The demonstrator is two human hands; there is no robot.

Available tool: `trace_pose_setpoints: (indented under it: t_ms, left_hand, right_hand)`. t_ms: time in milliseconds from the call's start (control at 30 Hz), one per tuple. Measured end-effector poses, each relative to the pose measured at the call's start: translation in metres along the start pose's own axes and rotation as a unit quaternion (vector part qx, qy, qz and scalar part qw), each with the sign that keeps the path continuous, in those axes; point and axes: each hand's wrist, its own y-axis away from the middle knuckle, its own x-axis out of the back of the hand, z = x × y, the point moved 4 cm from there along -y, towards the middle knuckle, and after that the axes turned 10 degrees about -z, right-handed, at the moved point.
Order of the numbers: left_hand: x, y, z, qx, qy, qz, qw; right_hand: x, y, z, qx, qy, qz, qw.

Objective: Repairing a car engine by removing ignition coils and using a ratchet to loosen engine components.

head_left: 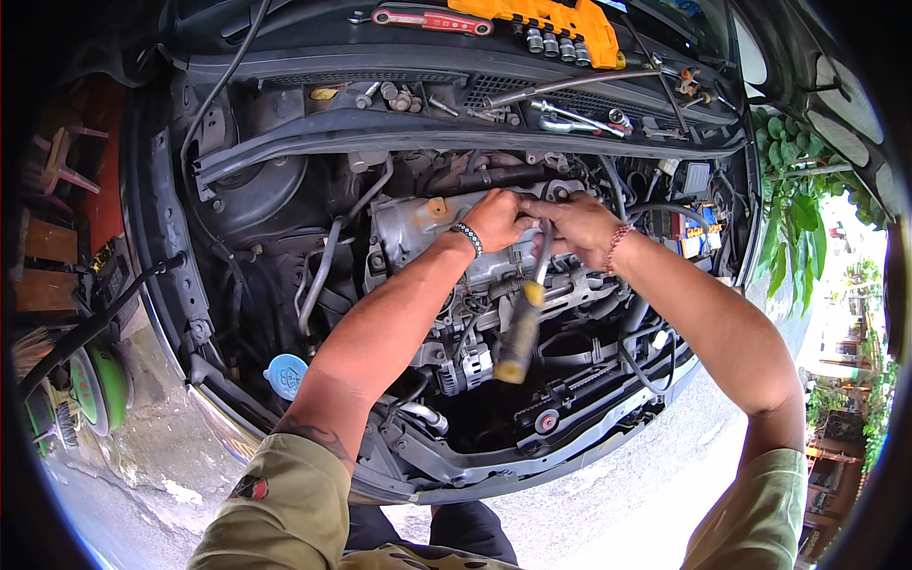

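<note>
Both my hands meet over the right part of the grey engine cover [404, 228]. My right hand [579, 226] is closed around the head end of a wrench-like tool [522, 328] with a metal shaft and a yellow-and-grey grip. That grip hangs toward me, blurred by motion; the tool's head is hidden by my fingers, so its exact kind does not show. My left hand [499, 221], fingers closed, touches the right fingertips near the tool's head. What it pinches, if anything, is hidden.
Loose bolts [404, 98], a ratchet [570, 123] and a long metal bar [570, 85] lie along the cowl. Above are an orange socket holder [589, 33] and a red-handled tool [432, 20]. A battery [698, 228] sits right; a blue cap [285, 376] stands front left.
</note>
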Motion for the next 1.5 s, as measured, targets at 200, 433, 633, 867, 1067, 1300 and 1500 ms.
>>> trace_pose_setpoints:
  t_ms: [200, 433, 633, 867, 1067, 1300, 1500]
  left_hand:
    - [0.002, 0.004, -0.013, 0.028, 0.115, 0.014, 0.993]
    - [-0.004, 0.003, -0.008, 0.021, 0.012, -0.021, 1.000]
    - [-0.001, 0.003, -0.015, 0.002, 0.069, 0.002, 0.998]
    - [0.004, 0.003, -0.003, 0.033, 0.009, 0.000, 0.999]
    - [-0.003, 0.005, -0.001, 0.053, 0.009, -0.079, 0.995]
    - [-0.009, -0.004, -0.005, -0.011, 0.163, -0.034, 0.986]
    - [0.023, -0.008, 0.060, -0.020, 0.194, -0.022, 0.981]
  right_hand:
    - [-0.002, 0.010, -0.037, -0.030, 0.457, 0.025, 0.889]
    - [0.007, 0.010, -0.030, 0.111, 0.665, 0.025, 0.739]
    - [-0.004, 0.017, -0.036, 0.062, 0.470, 0.044, 0.879]
    - [-0.008, 0.005, -0.014, 0.028, 0.088, -0.004, 0.996]
    - [0.008, 0.013, -0.025, 0.093, 0.663, 0.063, 0.740]
    - [0.035, 0.008, -0.022, 0.242, 0.567, 0.061, 0.785]
    - [0.037, 0.080, -0.052, 0.245, 0.442, 0.148, 0.850]
